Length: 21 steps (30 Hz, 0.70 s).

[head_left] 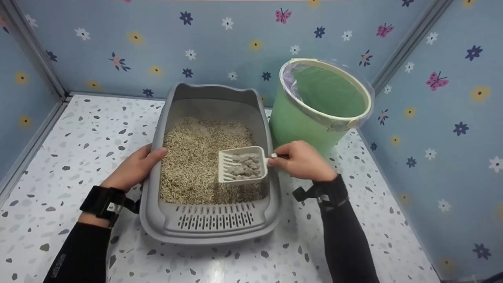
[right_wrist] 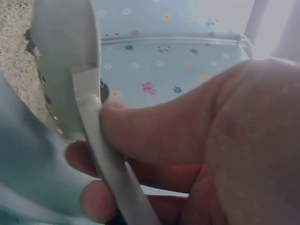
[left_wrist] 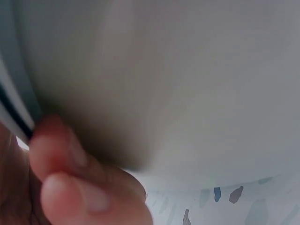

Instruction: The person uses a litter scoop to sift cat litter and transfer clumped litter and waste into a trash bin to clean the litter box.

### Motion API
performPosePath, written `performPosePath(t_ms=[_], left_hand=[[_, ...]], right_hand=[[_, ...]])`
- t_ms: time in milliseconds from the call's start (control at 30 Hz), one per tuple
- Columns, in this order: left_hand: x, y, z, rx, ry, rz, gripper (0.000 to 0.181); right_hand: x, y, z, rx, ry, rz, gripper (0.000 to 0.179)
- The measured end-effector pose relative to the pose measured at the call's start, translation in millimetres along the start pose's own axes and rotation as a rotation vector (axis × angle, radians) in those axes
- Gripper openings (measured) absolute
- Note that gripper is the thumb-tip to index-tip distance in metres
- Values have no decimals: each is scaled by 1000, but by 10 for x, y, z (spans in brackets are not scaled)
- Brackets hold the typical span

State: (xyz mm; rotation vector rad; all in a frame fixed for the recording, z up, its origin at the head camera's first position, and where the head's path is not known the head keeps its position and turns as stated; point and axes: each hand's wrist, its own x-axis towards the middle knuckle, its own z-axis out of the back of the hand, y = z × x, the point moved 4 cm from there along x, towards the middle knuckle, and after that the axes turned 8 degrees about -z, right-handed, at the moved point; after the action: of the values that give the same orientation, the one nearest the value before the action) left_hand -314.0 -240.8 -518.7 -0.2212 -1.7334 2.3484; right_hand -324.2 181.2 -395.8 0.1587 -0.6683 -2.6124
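The left hand (head_left: pixel 133 168) is clasping the litter tray (head_left: pixel 212 237) by its left edge, seemingly steadying it, while the right hand (head_left: pixel 304 160) is firmly pinching the scoop (head_left: pixel 243 181) just inside the right edge, probably keeping those clumps (head_left: pixel 246 166) from spilling!

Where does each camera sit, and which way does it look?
Head: on the head, looking forward and down at the litter box; left grip, right grip, sleeves show.
Left wrist: worn there, facing the box's outside; fingers show.
Right wrist: worn there, facing the scoop; right grip shows.
Head and right wrist share the scoop.
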Motion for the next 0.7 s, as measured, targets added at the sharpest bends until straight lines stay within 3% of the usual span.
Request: performPosePath(t_ms=[133,333,533,700], left_hand=[[-6,29,-15,-9,-3,6,85],[-13,40,-16,7,6,5,89],[11,22,-36,-1,10,-3,86],[26,28,-53,-10,7,-12,81]], right_hand=[[95,128,-114,2,21,70,32],[38,54,-101,-12,-38,19,19],[48,66,-154,13,18,26,22],[57,72,-168,8,20,22,22]])
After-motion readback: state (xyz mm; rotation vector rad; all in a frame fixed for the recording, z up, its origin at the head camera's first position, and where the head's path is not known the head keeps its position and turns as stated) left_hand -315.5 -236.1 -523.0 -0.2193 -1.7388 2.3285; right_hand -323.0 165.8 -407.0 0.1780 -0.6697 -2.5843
